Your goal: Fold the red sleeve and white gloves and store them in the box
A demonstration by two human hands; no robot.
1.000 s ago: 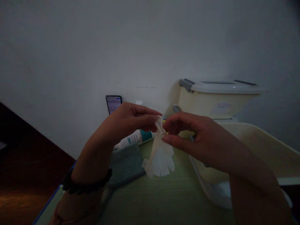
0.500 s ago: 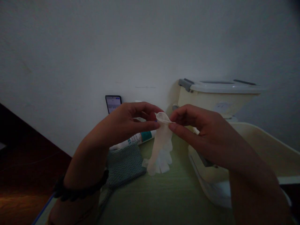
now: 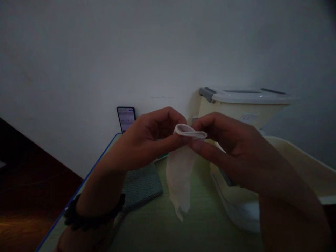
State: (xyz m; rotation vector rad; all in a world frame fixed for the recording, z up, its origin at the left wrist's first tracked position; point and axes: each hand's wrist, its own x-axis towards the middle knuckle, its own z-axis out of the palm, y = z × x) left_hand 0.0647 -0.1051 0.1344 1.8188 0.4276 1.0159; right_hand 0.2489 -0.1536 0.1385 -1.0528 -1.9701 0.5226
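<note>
A thin white disposable glove (image 3: 181,171) hangs between my two hands above the table. Its rolled cuff at the top forms a small loop that gapes on the left and is pinched flat on the right. My left hand (image 3: 152,140) pinches the cuff's left and middle part between thumb and fingers. On the other side, my right hand (image 3: 225,148) grips the cuff's right part the same way. The lower end of the glove dangles limp and narrows to a point; its separate fingers are hard to make out.
A phone (image 3: 126,119) leans against the wall at the back left. Below it lies a grey-green knitted cloth (image 3: 143,187) on the pale green table (image 3: 204,224). Cream lidded bins (image 3: 236,112) stand at the right, the lower one gaping open. A tube is mostly hidden behind my left hand.
My hands have moved from the crumpled cuff to its rim, and the cuff has opened into a loop. The glove hangs longer and lower, its splayed fingers now gathered downward.
</note>
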